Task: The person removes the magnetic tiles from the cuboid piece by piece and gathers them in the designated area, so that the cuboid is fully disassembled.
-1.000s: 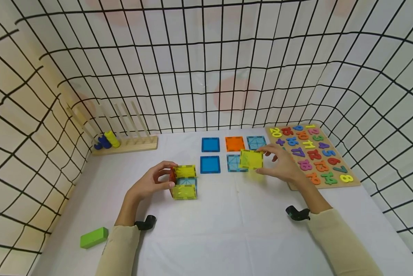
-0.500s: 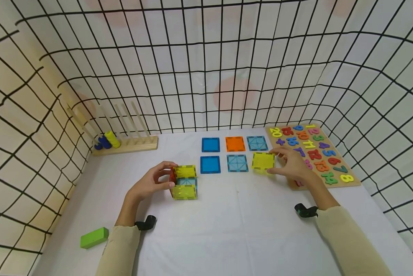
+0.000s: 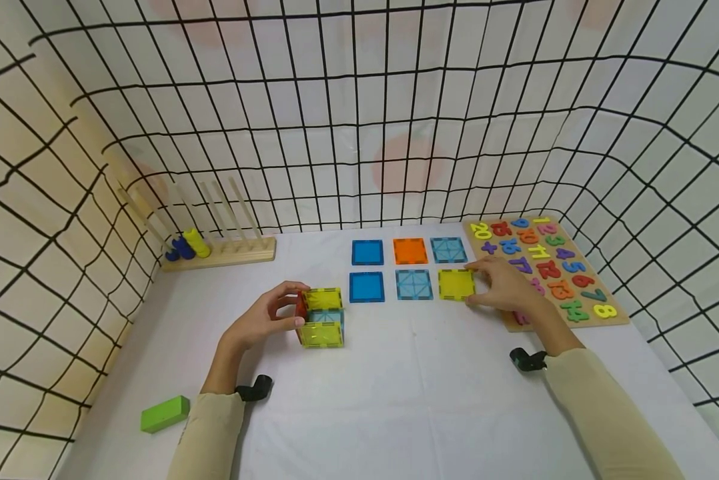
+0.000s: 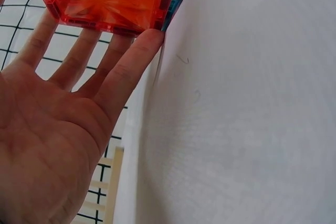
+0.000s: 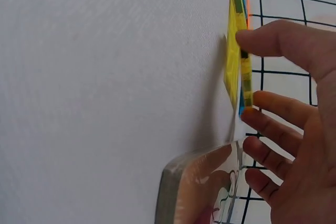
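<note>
A small box of see-through magnetic tiles [image 3: 322, 335] stands left of centre, with yellow front and back walls. My left hand [image 3: 263, 315] holds it at its left side, thumb and fingers across the red tile [image 4: 107, 1] that forms that wall. At the right end of the front row of tiles, my right hand [image 3: 506, 288] pinches a yellow magnetic tile [image 3: 456, 285] by its right side. The right wrist view shows the thumb on one corner of this yellow tile [image 5: 234, 51] and fingertips at another, with the tile close over the tablecloth.
Flat tiles lie in two rows: blue [image 3: 367, 253], orange [image 3: 410, 251] and light blue [image 3: 449, 250] behind, blue [image 3: 367, 287] and light blue [image 3: 414, 285] in front. Around them are a number puzzle board [image 3: 563, 280], a peg rack [image 3: 239, 249], a green block [image 3: 164, 414] and black grid panels.
My right hand has carried the yellow tile rightward from over the front light blue tile and lowered it beside that tile. The left hand and the box have stayed in place.
</note>
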### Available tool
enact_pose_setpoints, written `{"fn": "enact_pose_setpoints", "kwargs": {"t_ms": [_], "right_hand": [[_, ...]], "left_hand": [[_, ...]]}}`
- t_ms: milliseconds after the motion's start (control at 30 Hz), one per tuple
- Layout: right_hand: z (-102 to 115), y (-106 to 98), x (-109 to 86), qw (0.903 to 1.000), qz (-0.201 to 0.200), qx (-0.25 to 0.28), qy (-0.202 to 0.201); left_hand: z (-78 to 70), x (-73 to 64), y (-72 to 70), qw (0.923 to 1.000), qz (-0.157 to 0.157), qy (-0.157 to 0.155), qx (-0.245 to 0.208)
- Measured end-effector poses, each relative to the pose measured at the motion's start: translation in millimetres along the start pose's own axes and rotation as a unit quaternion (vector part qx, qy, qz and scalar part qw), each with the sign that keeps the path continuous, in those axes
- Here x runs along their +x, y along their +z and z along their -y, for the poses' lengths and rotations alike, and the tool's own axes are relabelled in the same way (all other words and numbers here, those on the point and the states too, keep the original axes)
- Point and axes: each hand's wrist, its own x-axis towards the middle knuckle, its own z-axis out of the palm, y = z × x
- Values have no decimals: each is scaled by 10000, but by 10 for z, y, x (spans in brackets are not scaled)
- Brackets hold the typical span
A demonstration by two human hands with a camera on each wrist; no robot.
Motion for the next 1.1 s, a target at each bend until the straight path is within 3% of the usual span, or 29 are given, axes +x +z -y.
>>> {"fn": "enact_pose_setpoints", "kwargs": {"t_ms": [200,433,700,867,1100], "right_hand": [[47,-3,29,9979,105,-634,-115],[77,-35,-2,9980,103,-597,-159],[230,-22,-107,9964,-346,666,-401],[441,86,-169,9863,-657,1324,-737],[836,278,-168,9659,-592,2251,-1132]], "left_hand": [[20,4,7,10000,-17,-16,11],[13,0,13,10000,-21,-23,-14],[19,-22,-17,9999,28,106,-9],[-6,-18,-2,9999,-5,104,51],[-19,0,29,9997,-86,174,145]]}}
